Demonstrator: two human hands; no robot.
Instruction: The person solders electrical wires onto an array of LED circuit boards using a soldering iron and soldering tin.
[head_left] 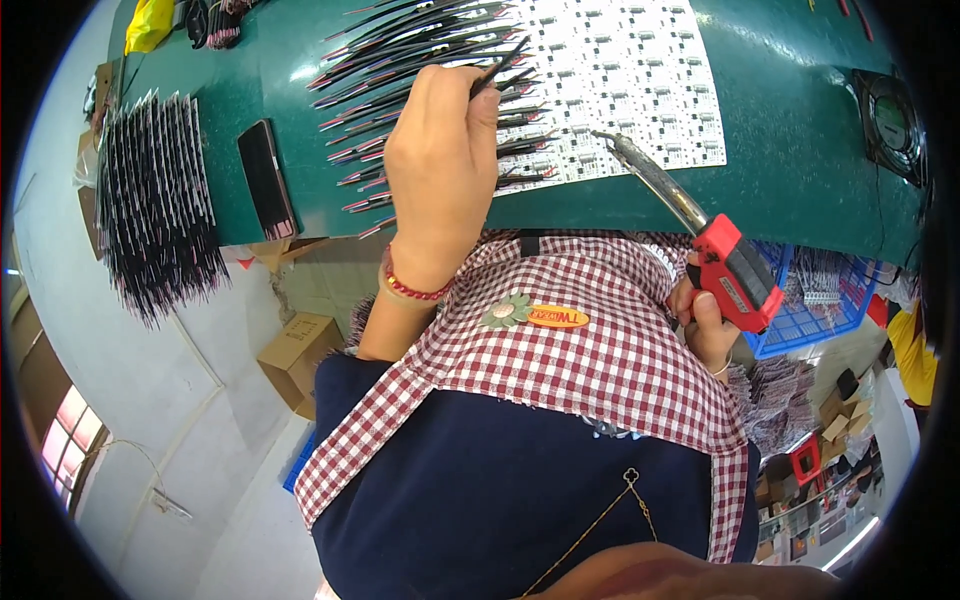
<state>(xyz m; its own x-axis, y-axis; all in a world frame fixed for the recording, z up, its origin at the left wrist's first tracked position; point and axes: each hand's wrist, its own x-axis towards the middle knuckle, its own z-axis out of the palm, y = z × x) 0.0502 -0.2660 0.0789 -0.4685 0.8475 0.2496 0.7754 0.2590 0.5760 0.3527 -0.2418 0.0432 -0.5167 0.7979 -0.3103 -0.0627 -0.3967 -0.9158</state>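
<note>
Between the thumb and fingers of my left hand [440, 150] is a black cable [503, 64], its end pointing up and right over a white circuit board panel [650, 80]. Below and around that hand, several black cables with thin coloured wire ends [365, 105] lie in rows across the panel's left edge. My right hand [708, 325] is wrapped round the handle of a red and black soldering gun [735, 270], low at the table's front edge. Its metal barrel slants up and left, with the dark tip above the panel. Part of the right hand is hidden behind the handle.
A phone [266, 178] lies left on the green table [290, 120], beside a stack of boards with hanging black cables [155, 190]. A small black fan [890, 128] stands far right. Below the table are a blue basket [815, 325] and a cardboard box [300, 362].
</note>
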